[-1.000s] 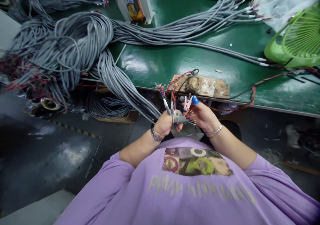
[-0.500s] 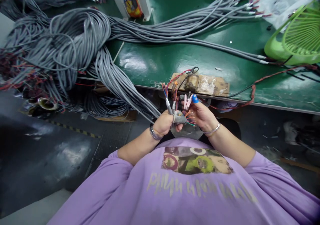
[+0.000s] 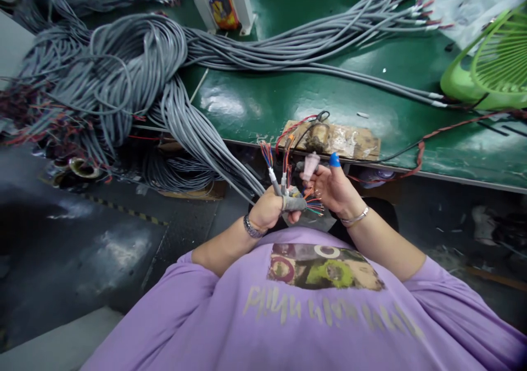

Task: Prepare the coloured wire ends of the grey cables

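Observation:
My left hand (image 3: 267,209) is closed around several grey cables. One thick grey cable end (image 3: 295,203) points right, its thin coloured wires (image 3: 315,205) fanned out. Two thinner cable ends (image 3: 272,176) with white bands stick up from the fist, their orange, red and blue wires spread at the top. Just right of the fanned wires is my right hand (image 3: 340,190), with a blue cover (image 3: 334,159) on the raised thumb. A pale pink clip (image 3: 310,166) sits at its curled fingers, the thumb standing away from it. Whether those fingers also touch a wire is unclear.
A burnt wooden block (image 3: 333,139) with wires lies at the green table's (image 3: 255,107) front edge. Grey cable coils (image 3: 135,63) pile up at left, some hanging over the edge. A green fan (image 3: 486,66) and clear plastic bag (image 3: 465,9) stand at right.
My right thumb has lifted away from the pink clip, which has turned in the fingers. My right hand has shifted slightly right; my left hand keeps its hold on the cables.

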Available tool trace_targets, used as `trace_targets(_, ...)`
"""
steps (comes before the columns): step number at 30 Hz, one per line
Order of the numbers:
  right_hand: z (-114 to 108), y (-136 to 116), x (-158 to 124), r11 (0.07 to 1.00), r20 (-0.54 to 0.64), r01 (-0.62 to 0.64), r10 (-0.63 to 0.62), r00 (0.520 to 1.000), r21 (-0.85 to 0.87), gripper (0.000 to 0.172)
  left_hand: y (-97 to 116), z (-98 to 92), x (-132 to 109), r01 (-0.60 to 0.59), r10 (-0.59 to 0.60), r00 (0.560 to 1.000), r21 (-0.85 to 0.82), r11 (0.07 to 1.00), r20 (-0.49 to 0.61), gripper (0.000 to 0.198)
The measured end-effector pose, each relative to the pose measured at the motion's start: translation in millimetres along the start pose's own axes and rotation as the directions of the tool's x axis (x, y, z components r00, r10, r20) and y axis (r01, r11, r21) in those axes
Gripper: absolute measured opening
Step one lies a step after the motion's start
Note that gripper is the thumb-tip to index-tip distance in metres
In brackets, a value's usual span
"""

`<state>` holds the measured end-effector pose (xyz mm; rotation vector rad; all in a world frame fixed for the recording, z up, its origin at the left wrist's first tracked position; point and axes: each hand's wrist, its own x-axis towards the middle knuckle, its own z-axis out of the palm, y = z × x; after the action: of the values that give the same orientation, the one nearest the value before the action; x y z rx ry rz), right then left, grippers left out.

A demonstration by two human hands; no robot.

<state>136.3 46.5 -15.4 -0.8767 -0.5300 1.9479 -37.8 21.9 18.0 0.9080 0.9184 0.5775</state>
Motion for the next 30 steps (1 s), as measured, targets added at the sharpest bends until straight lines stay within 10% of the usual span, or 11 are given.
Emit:
trace_targets(12,15.3,-0.4,1.0,0.987,-0.099,0.118,-0.129,0.987,-0.114,0.051,4.1,3.5,13.2,0.004,-0.007,0.999,-0.07,0.998,-0.034,0.031)
trace_targets(18,14.9,9.6,8.5,0.931,-0.242,0.332,-0.361,0.901,-0.152,0.051,3.4,1.6,12.6,-0.001,0.0,1.0,-0.08,0.997,-0.011,0.031)
trace_targets(30,24.3,7.0,12.2,0.984,-0.207,0.083,-0.049,0.977,0.159,0.052,1.4,3.6,15.1,-0.012,0.01,1.0,-0.054,0.998,-0.025,0.029)
